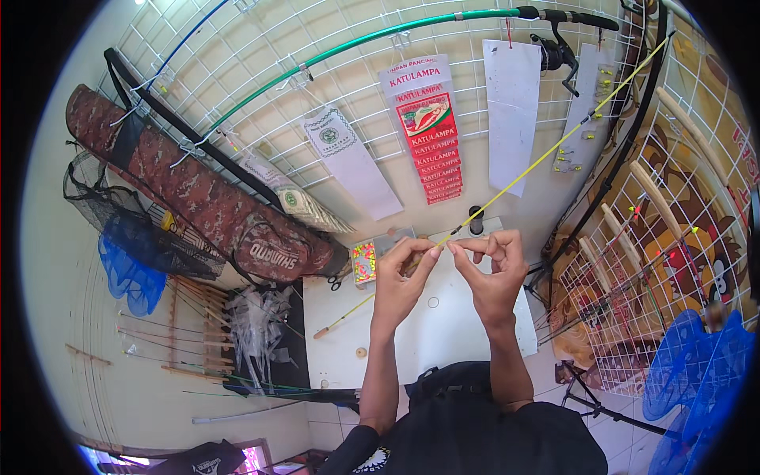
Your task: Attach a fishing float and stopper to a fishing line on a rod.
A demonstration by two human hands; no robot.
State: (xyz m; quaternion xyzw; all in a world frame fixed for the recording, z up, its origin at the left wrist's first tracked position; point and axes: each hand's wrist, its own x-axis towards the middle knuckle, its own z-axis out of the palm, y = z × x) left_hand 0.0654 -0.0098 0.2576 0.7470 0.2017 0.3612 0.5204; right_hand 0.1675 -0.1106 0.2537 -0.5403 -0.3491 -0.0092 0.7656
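A thin yellow fishing rod [529,171] slants across the white table, its light-coloured butt end at the lower left and its tip at the upper right. My left hand [401,277] is closed around the rod, thumb and forefinger pinched near a dark band on it. Close by, my right hand [497,277] is closed in a pinch, its thumb and forefinger almost meeting the left fingertips. Whatever lies between the right fingertips is too fine to make out. Beyond the hands stands a dark spool [476,220].
On the white table [443,348] lie a box of bright floats [364,263], scissors [336,281] and a small round piece [362,352]. A wire rack [261,119] behind holds a green rod [356,41] and hanging packets [430,142]. A camouflage rod bag [190,178] hangs left.
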